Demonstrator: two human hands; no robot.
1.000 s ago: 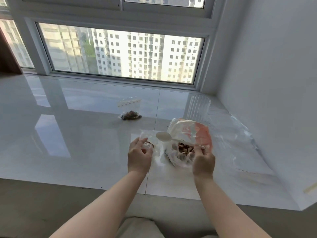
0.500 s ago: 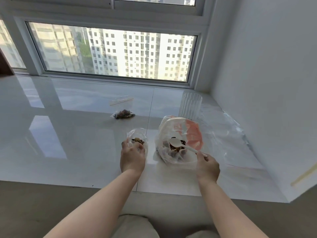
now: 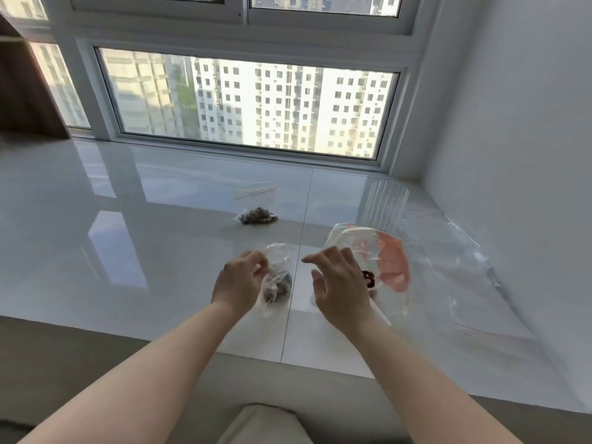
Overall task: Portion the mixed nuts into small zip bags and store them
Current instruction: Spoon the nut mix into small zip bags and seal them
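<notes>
My left hand (image 3: 238, 282) pinches the top of a small clear zip bag (image 3: 277, 285) with dark nuts in its bottom. Just right of that bag hovers my right hand (image 3: 341, 283), fingers spread and empty. Behind the right hand stands the big nut bag (image 3: 389, 262), clear with an orange patch, a few dark nuts showing beside my hand. Farther back on the sill lies a filled small bag (image 3: 256, 216), and an empty zip bag (image 3: 256, 190) lies behind it. The white spoon is out of sight.
A ribbed clear glass (image 3: 386, 208) stands behind the big bag. Crumpled clear plastic sheet (image 3: 461, 277) covers the sill's right part by the white wall (image 3: 528, 187). The glossy white sill (image 3: 128, 251) ends at a front edge near my forearms; the window runs along the back.
My right hand has let go of the white spoon and moved left toward the small bag, fingers spread. My left hand has lifted the small bag by its top. The camera tilted up.
</notes>
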